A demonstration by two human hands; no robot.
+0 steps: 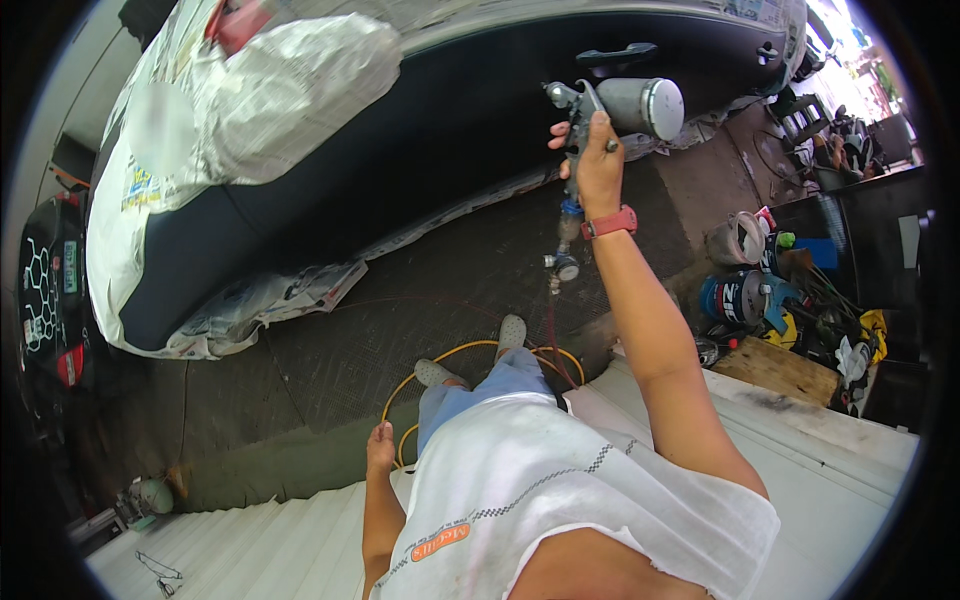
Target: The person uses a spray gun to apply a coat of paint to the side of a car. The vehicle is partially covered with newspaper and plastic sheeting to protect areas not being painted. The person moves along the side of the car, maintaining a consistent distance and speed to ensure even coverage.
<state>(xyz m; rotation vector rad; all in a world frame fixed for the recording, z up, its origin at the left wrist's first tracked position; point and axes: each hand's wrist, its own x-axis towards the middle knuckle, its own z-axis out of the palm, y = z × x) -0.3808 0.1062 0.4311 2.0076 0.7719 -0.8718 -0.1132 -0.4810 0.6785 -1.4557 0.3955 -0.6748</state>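
My right hand (602, 165) is wrapped round the grip of a spray gun (574, 105), which has a grey cup (645, 107) on its right side. Below the grip hangs a fitting with a small gauge (566, 269), and a thin dark red hose (552, 325) runs down from it. Close beyond the gun is the dark side panel (480, 125) of a car, with a door handle (617, 54). Lower left, my left hand (380, 447) is closed on a yellow hose (460, 346) that loops round my feet.
White masking sheet (290, 110) covers the car's front and mirror; more masking runs along its lower edge. Paint cans (735, 298), a bucket (738, 240) and a wooden board (775, 372) stand at right. Another dark car (50, 290) is far left. White corrugated panels (250, 540) lie behind me.
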